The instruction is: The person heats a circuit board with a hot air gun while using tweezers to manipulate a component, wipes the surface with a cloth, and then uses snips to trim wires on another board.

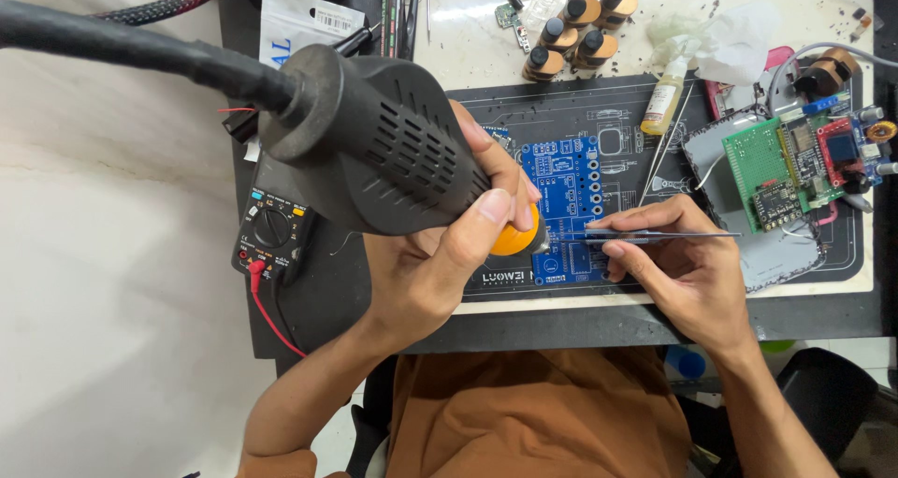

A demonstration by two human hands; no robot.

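Over the blue board [566, 207] at the mat's centre, keep your left hand [440, 253] clenched on the heat gun [374, 141], nozzle steady, while your right hand [683, 263] pinches tweezers [655, 236] from 3 o'clock.

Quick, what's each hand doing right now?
Left hand: closed around the black hot air gun.
Right hand: pinching tweezers over the blue circuit board.

Single head-worn view looks steeply down, close above the dark rectangular work mat [655, 296], with the wearer's torso at six o'clock.
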